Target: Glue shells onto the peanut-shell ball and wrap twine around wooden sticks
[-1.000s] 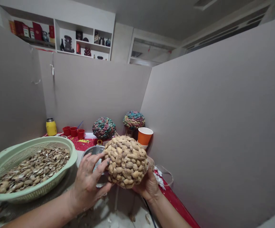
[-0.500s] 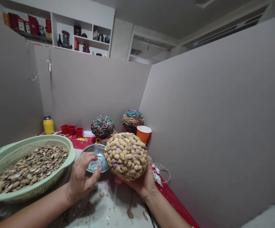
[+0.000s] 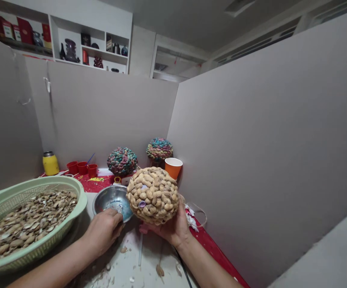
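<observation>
A ball covered in peanut shells (image 3: 153, 196), with a small purple spot on its front, rests in my right hand (image 3: 176, 228), whose fingers wrap under and behind it. My left hand (image 3: 104, 230) is at the near edge of a metal bowl (image 3: 99, 198) with bluish residue inside. Its fingers are curled together, and whatever they may hold is hidden. Left of that hand, a green basket (image 3: 81, 200) holds many shell pieces (image 3: 32, 220).
Two colourful shell balls (image 3: 122, 161) (image 3: 159, 149) stand at the back beside an orange cup (image 3: 173, 168). Red cups (image 3: 82, 168) and a yellow jar (image 3: 50, 164) are at the back left. A pink-topped glue stick (image 3: 140, 250) lies in front. Grey partitions (image 3: 251, 140) enclose the table.
My left hand has moved down from beside the ball, and its spread fingers have curled together near the bowl. The view has shifted slightly right. The ball stays in my right hand.
</observation>
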Tool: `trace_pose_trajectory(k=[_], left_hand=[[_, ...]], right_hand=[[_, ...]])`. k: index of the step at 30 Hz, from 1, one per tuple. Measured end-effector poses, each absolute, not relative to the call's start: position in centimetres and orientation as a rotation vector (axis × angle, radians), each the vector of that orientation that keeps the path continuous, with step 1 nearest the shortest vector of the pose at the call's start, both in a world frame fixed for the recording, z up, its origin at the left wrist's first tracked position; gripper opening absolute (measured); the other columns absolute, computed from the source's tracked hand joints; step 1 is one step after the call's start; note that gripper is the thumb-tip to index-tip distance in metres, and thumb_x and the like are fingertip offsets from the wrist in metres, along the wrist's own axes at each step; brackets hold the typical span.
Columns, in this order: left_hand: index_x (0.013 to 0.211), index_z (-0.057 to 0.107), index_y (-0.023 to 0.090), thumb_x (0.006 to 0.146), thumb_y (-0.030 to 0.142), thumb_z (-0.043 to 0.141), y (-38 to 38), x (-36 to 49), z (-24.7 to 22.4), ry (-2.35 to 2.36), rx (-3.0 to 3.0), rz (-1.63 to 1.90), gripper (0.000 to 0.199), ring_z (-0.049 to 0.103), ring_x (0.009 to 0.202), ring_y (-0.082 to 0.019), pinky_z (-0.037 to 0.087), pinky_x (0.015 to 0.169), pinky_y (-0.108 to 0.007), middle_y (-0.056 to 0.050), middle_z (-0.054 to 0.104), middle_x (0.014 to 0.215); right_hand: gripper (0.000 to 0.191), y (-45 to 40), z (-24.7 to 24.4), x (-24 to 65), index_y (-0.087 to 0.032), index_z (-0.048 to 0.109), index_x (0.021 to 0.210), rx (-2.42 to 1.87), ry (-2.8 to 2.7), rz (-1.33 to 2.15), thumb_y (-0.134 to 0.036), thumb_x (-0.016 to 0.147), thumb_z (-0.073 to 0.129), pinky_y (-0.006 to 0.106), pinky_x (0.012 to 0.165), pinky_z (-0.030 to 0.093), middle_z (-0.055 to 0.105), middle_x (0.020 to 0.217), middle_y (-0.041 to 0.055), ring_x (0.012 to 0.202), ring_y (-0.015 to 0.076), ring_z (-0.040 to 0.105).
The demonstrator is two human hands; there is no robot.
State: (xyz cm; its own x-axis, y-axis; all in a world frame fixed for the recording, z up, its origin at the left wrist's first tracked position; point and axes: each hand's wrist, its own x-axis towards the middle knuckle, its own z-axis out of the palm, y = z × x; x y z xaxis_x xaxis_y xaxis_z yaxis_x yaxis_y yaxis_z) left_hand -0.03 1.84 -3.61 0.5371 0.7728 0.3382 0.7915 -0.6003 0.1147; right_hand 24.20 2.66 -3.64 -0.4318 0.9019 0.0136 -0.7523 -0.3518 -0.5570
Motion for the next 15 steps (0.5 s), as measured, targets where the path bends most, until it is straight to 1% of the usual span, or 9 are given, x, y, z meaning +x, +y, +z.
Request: trace_pose_trajectory(k=[4, 6, 9, 12, 14, 15], left_hand=[[0.081, 0.062, 0.019, 0.090, 0.019, 0.043, 1.0, 0.8, -4.1, -1.286, -2.776, -0.567, 0.021, 0.064, 0.077, -0.023, 0.046, 0.065, -0.030, -0.008, 0.068, 0.082], [0.082, 0.063, 0.019, 0.089, 0.018, 0.045, 0.4, 1.3, -4.2, -1.207, -2.820, -0.598, 0.020, 0.064, 0.076, -0.022, 0.047, 0.065, -0.030, -0.008, 0.068, 0.082], [0.077, 0.062, 0.019, 0.087, 0.020, 0.050, -0.6, 1.9, -4.0, -1.091, -2.843, -0.644, 0.015, 0.064, 0.071, -0.021, 0.048, 0.060, -0.029, -0.007, 0.068, 0.077], [0.073, 0.059, 0.020, 0.085, 0.021, 0.054, -1.7, 2.1, -3.3, -0.918, -2.760, -0.753, 0.013, 0.062, 0.062, -0.020, 0.045, 0.053, -0.029, -0.005, 0.065, 0.068], [0.081, 0.059, 0.021, 0.085, 0.019, 0.056, -2.4, 1.8, -2.5, -0.760, -2.680, -0.949, 0.006, 0.059, 0.056, -0.018, 0.044, 0.051, -0.029, -0.003, 0.062, 0.063], [0.090, 0.059, 0.021, 0.085, 0.018, 0.057, -2.7, 1.6, -2.1, -0.694, -2.647, -1.090, 0.007, 0.058, 0.055, -0.017, 0.044, 0.051, -0.028, -0.002, 0.062, 0.063]], right_hand=[[0.079, 2.7, -3.4, 24.2, -0.023, 0.058, 0.124, -0.387, -0.702, 1.955, -0.080, 0.072, 0.045, 0.061, 0.098, 0.035, 0.061, 0.130, 0.0140, 0.119, 0.0351, 0.054], [0.075, 2.9, -3.4, 24.3, -0.023, 0.059, 0.124, -0.396, -0.736, 1.940, -0.077, 0.074, 0.045, 0.059, 0.097, 0.038, 0.061, 0.129, 0.0127, 0.119, 0.0338, 0.055], [0.066, 3.7, -3.3, 24.5, -0.024, 0.059, 0.122, -0.458, -0.733, 1.873, -0.071, 0.078, 0.048, 0.055, 0.094, 0.043, 0.066, 0.122, 0.0104, 0.114, 0.0307, 0.060], [0.062, 4.7, -2.7, 24.7, -0.023, 0.057, 0.125, -0.559, -0.722, 1.840, -0.067, 0.081, 0.051, 0.054, 0.090, 0.047, 0.070, 0.115, 0.0098, 0.106, 0.0292, 0.065], [0.062, 5.4, -1.9, 24.8, -0.022, 0.056, 0.125, -0.618, -0.746, 1.855, -0.066, 0.082, 0.050, 0.055, 0.089, 0.048, 0.071, 0.111, 0.0100, 0.103, 0.0289, 0.066], [0.061, 5.8, -1.5, 24.8, -0.022, 0.057, 0.124, -0.641, -0.769, 1.865, -0.066, 0.082, 0.050, 0.054, 0.089, 0.048, 0.072, 0.110, 0.0101, 0.102, 0.0287, 0.067]])
